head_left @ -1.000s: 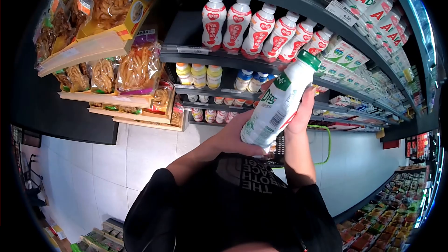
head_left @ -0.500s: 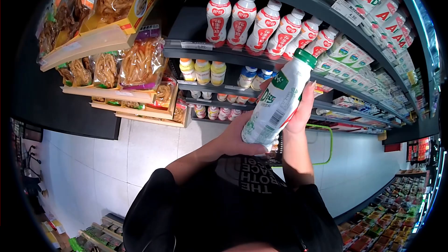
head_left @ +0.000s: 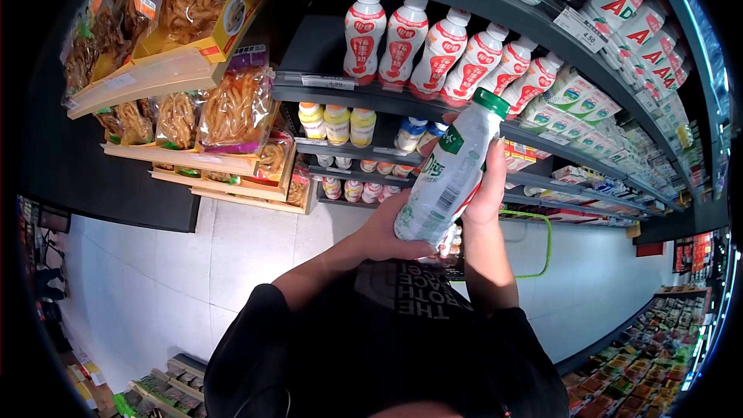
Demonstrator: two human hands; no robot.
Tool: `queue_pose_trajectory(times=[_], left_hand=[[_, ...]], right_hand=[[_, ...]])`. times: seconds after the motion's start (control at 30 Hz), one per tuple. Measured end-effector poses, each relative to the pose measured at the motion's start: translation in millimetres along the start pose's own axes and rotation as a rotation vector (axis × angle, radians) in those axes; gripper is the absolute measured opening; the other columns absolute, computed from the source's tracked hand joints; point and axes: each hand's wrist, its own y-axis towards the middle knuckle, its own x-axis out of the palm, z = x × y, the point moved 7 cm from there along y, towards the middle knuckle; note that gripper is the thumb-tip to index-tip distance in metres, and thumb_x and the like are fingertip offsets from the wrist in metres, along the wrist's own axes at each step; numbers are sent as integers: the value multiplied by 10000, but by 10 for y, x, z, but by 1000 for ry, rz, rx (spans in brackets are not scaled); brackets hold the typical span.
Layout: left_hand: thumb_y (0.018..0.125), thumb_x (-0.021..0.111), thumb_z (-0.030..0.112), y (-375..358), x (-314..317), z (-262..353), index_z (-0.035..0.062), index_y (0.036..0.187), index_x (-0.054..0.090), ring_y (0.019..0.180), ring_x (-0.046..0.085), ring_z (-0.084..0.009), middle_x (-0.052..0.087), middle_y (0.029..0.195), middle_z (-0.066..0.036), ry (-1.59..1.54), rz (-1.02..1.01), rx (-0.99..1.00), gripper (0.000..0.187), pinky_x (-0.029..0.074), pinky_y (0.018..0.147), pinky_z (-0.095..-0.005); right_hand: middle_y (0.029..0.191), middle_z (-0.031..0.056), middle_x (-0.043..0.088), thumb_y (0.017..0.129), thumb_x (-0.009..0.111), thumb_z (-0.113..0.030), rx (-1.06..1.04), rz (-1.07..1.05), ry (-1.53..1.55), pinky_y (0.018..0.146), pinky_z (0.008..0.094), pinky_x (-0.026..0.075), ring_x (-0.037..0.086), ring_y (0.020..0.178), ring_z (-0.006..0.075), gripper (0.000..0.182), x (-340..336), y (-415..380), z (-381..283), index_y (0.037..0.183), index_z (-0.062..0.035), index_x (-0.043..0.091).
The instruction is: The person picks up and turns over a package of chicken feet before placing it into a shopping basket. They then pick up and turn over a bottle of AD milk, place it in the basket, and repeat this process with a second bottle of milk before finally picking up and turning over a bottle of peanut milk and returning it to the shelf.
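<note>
Both of my hands hold a white drink bottle (head_left: 449, 178) with a green cap and a green-printed label, its barcode side facing me. It leans with the cap up and to the right. My left hand (head_left: 391, 228) wraps around the bottle's lower end, thumb across the base. Along its upper right side lies my right hand (head_left: 488, 190), the fingers partly hidden behind it. Just beyond the cap, a row of white bottles with red labels (head_left: 443, 58) stands on a shelf.
Packed snack bags (head_left: 236, 108) fill wooden trays at the left. Lower shelves carry small yellow bottles (head_left: 337, 124); milk cartons (head_left: 576, 101) stand at the right. Larger AD bottles (head_left: 619, 1) are on the upper shelf. A green-edged basket or cart frame (head_left: 548, 244) is behind my right forearm.
The bottle and both hands have shifted slightly left, the cap a little lower. My grip looks the same.
</note>
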Motion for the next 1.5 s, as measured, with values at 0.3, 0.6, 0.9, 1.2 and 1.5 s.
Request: queue_pose_trajectory(times=[0.3, 0.6, 0.9, 1.2, 1.5], left_hand=[[646, 848, 218, 25, -150, 147, 24, 1359, 448, 1101, 575, -165, 608, 1197, -86, 217, 111, 94, 840, 453, 949, -354], [622, 865, 216, -35, -512, 382, 38, 1280, 498, 1009, 623, -186, 636, 1117, -90, 467, 356, 276, 774, 485, 896, -351], [594, 795, 142, 201, -360, 2102, 42, 1306, 486, 1137, 520, -389, 522, 1234, -187, 1169, 704, 941, 782, 474, 941, -444], [850, 663, 271, 860, -136, 3407, 132, 1388, 422, 1269, 470, -395, 456, 1390, -241, 1303, 593, 1275, 606, 398, 1027, -454], [655, 804, 222, 1366, -472, 3433, 117, 1256, 529, 1005, 630, -340, 626, 1131, -152, 1312, 582, 1172, 669, 514, 832, -382]], right_hand=[[1199, 176, 601, 865, 495, -171, -219, -233, -331, 948, 385, 468, 599, 1084, 241, 557, 80, 85, -285, 1368, 51, 409], [1161, 86, 624, 609, 863, -63, -188, -510, -726, 904, 354, 504, 626, 1061, 221, 659, 461, 207, -623, 1198, -52, 570], [1131, 154, 671, 566, 898, -138, -872, -359, -608, 881, 344, 527, 662, 1025, 228, 698, 890, 534, -1441, 1160, 24, 570], [1127, 150, 653, 647, 916, -188, -1742, -22, -958, 827, 319, 538, 674, 939, 232, 674, 1327, 847, -2038, 1168, 32, 550], [985, 152, 664, 665, 867, -379, -1329, 194, -1094, 664, 341, 536, 669, 818, 275, 740, 995, 1639, -1931, 1187, 29, 539]])
